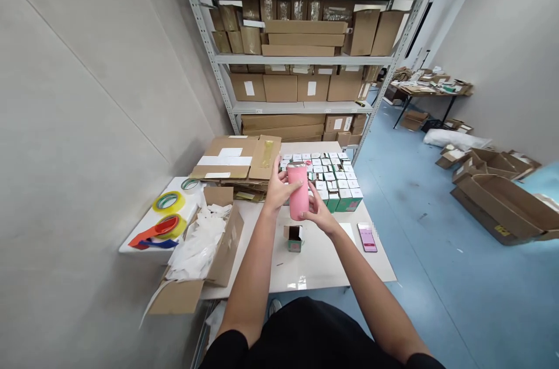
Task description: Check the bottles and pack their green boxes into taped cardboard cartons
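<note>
A pink tumbler [299, 197] with a clear-looking lid is held upright above the white table [257, 229]. My left hand [279, 185] is closed round its upper left side, thumb across the front. From the lower right my right hand [319, 213] grips it, with the thumb near the base. Below the tumbler a small green box [294, 241] stands on the table with its top flaps up. Behind my hands stand rows of white-topped green boxes [345, 194], several with their tops open.
Left of the table are a carton of white paper [198, 247], yellow tape rolls [169, 201] and a red tape dispenser [155, 232]. Flattened cardboard [227, 162] lies at the back left. A phone [367, 237] lies on the right. A shelf rack [301, 59] stands behind.
</note>
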Motion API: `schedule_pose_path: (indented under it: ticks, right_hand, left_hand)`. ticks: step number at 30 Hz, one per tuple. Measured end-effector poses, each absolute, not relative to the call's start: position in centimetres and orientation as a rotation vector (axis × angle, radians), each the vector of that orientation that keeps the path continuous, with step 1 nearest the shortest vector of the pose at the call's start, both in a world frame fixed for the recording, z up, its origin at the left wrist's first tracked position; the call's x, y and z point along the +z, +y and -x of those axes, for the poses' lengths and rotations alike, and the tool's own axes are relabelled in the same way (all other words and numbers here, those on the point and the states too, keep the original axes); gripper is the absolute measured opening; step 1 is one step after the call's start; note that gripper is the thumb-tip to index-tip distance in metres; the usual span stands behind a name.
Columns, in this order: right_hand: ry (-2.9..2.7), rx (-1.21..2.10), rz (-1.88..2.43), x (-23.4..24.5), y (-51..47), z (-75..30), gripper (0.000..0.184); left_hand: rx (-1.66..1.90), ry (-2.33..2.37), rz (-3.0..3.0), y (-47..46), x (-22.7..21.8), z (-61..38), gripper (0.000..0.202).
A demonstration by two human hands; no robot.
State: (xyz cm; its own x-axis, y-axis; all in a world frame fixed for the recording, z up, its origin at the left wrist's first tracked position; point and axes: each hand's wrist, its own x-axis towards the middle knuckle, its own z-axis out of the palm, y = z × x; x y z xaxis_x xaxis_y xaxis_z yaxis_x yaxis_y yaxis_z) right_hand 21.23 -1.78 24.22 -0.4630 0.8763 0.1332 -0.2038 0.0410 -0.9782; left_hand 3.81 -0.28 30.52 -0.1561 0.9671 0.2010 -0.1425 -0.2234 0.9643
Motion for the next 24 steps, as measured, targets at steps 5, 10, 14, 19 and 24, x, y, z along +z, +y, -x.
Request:
schedule_pose_path:
  ticks: [5,10,14,19,24]
  right_hand:
    - [-1.405,1.469,0.841,24.5,-1.6,-21.3,0.126]
    - [-1.423,1.418,0.844,24.5,-1.8,-20.9,0.126]
    - [-1.408,1.564,0.74,24.6,-1.7,-20.6,0.124]
    - [-1.374,1.395,0.826,24.3,-1.7,-20.1,0.139]
    - [-1.415,1.534,0.718,23.8,-1.6,-20.3,0.135]
  left_hand:
    - [1.527,1.051,-1.155,-0.3,30.7,-4.3,0.122]
    - [1.552,1.132,-1.073,0.0,30.7,-4.2,0.134]
    - [1.508,1.008,-1.062,0.0,30.4,-4.0,0.127]
    - [1.515,1.123,-1.11,0.2,30.3,-3.9,0.132]
    - [1.45,0.983,-1.064,0.2,30.3,-3.9,0.133]
